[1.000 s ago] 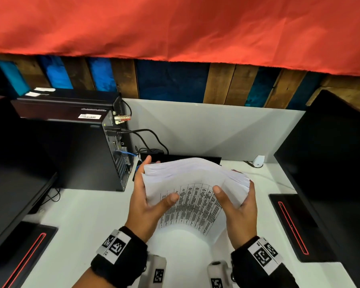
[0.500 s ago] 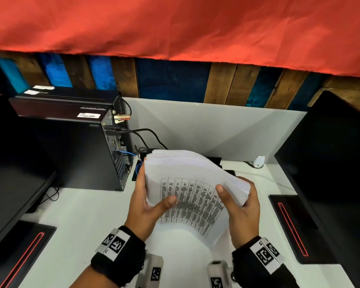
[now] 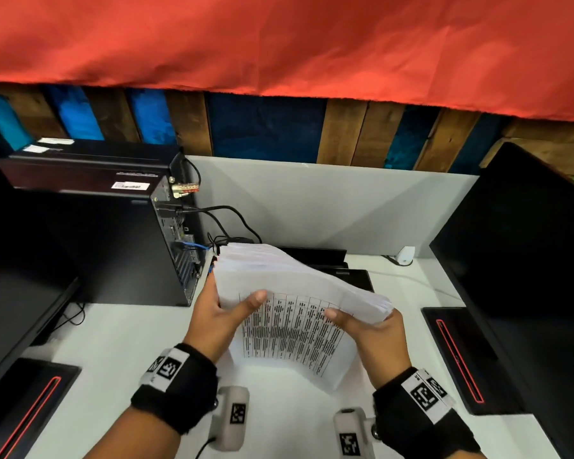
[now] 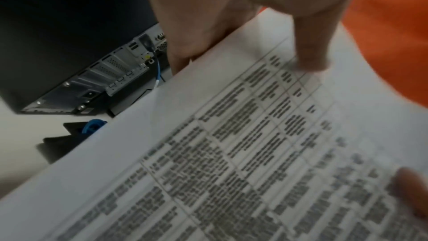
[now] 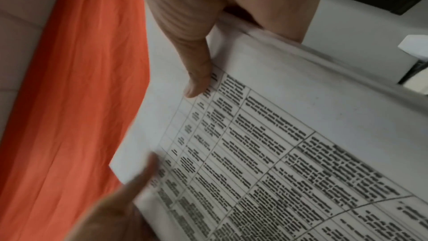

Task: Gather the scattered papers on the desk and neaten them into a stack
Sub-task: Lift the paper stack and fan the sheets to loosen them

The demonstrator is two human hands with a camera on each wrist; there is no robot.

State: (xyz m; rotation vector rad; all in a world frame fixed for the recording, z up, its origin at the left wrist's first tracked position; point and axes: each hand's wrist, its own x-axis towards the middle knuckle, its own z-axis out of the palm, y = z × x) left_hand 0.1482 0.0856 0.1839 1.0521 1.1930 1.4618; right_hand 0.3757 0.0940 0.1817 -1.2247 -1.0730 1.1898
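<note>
A thick stack of white papers [image 3: 289, 313] with a printed table on its front sheet stands on its lower edge on the white desk [image 3: 120, 342], tilted toward me. My left hand [image 3: 219, 313] grips its left edge, thumb on the front sheet. My right hand [image 3: 371, 329] grips the right edge, thumb likewise on the front. The upper sheets are fanned and lean to the right. In the left wrist view the stack of papers [image 4: 243, 153] fills the frame under my left hand [image 4: 254, 25]. The right wrist view shows the stack of papers [image 5: 277, 153] pinched by my right hand [image 5: 208, 34].
A black computer tower [image 3: 113, 233] with cables stands at the left rear. Black monitors flank the desk at left [image 3: 14, 293] and right [image 3: 527, 276], each with a black base. A flat black device [image 3: 338, 263] lies behind the papers. A white divider [image 3: 328, 207] closes the back.
The stack has been lifted and tipped more upright; its upper edge has shifted left and up, and the sheets sit closer together. Both hands keep their grip on its sides.
</note>
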